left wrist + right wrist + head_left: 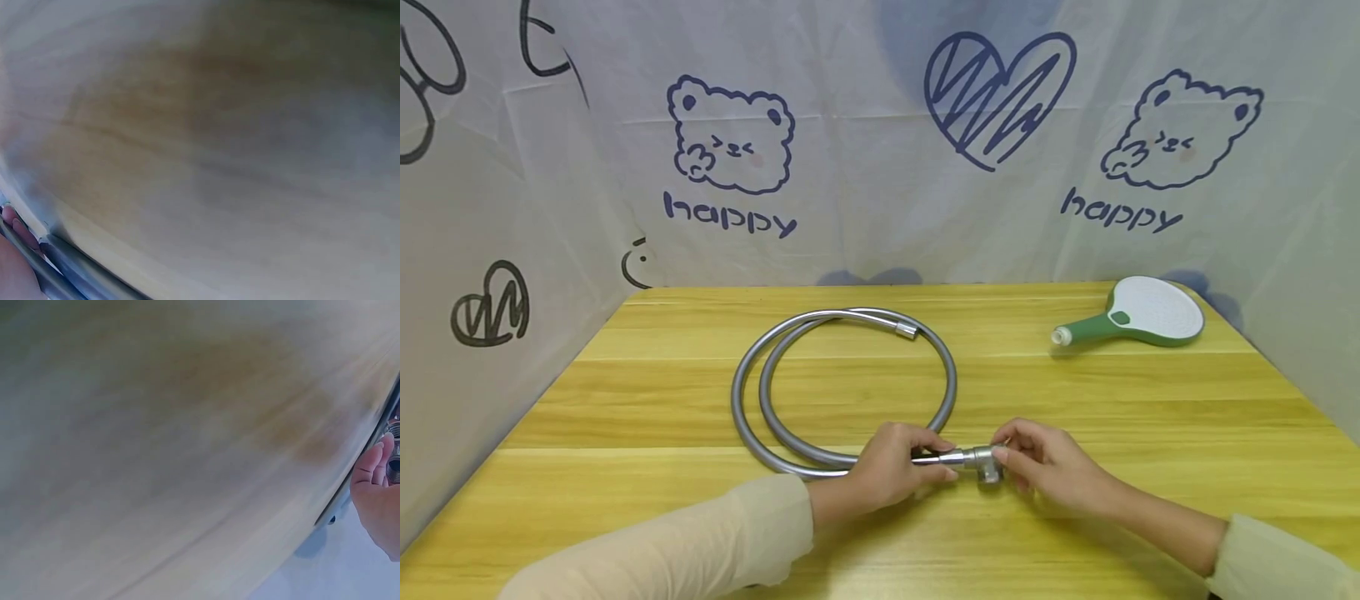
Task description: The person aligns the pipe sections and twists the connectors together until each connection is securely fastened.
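Observation:
A silver-grey shower hose (953, 375) lies coiled on the table, its loose chrome end (906, 330) at the back of the loop. My left hand (887, 468) grips the hose's other end, just behind its chrome nut (952, 459). At that nut sits a short metal pipe fitting (988, 473) with a branch pointing toward me. The thumb and fingers of my right hand (1056, 471) pinch the fitting's right side. The left wrist view catches only part of the hose (87, 272). In the right wrist view, the fitting (394, 467) shows threads beside the right hand (378, 500).
A green-and-white shower head (1157, 310) lies at the back right, its handle pointing left. The wooden table (625, 392) is bordered by white cloth (857, 167) with drawn bears and hearts at the back and sides.

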A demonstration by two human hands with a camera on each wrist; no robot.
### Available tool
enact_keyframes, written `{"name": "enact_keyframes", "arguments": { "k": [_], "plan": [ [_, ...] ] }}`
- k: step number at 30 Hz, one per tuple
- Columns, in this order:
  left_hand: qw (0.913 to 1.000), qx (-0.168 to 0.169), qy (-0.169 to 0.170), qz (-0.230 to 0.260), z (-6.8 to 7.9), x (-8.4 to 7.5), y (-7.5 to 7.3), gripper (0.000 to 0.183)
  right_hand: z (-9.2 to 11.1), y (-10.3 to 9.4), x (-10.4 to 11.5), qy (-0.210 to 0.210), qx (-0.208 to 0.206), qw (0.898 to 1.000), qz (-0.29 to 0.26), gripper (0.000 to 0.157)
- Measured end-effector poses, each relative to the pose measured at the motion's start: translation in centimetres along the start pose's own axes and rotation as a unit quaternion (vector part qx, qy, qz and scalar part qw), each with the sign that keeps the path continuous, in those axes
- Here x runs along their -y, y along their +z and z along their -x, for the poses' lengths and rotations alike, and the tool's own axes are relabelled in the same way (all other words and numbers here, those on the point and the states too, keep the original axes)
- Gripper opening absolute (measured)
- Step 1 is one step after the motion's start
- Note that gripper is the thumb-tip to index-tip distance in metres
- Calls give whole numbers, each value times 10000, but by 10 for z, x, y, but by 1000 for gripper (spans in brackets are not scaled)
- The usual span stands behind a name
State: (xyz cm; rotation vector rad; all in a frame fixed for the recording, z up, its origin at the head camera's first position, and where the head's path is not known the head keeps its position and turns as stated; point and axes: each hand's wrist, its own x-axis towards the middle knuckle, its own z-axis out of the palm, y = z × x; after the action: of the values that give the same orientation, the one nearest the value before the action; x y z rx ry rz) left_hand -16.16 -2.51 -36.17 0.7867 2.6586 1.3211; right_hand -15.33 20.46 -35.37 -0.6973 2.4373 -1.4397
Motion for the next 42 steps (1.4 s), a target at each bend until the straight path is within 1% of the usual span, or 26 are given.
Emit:
{"name": "enact_keyframes", "arguments": {
  "k": [3,7,10,13,19,28,35,42],
  "plan": [
    [10000,4,3,8,0,0,0,25,0,-2,0,-33,172,9998,-112,25],
    [10000,6,3,54,0,0,-1,25,1,-5,-1,-275,465,9979,-371,28],
    [10000,5,-4,78,0,0,-1,25,1,-6,-3,-473,594,9958,-504,28],
    [9999,7,0,106,0,0,-1,24,1,-6,-4,-578,600,9953,-491,25],
    [10000,-6,-14,98,0,0,-1,24,3,-7,-5,-652,496,9965,-170,23],
    [10000,-42,25,-17,1,-1,-1,24,3,-8,-3,-560,375,9977,80,21],
    [10000,-43,38,-55,1,0,0,25,1,-7,-3,-141,417,9988,194,20],
    [10000,-28,27,-69,1,-1,0,25,0,-6,-2,24,472,9984,295,26]
  ]
}}
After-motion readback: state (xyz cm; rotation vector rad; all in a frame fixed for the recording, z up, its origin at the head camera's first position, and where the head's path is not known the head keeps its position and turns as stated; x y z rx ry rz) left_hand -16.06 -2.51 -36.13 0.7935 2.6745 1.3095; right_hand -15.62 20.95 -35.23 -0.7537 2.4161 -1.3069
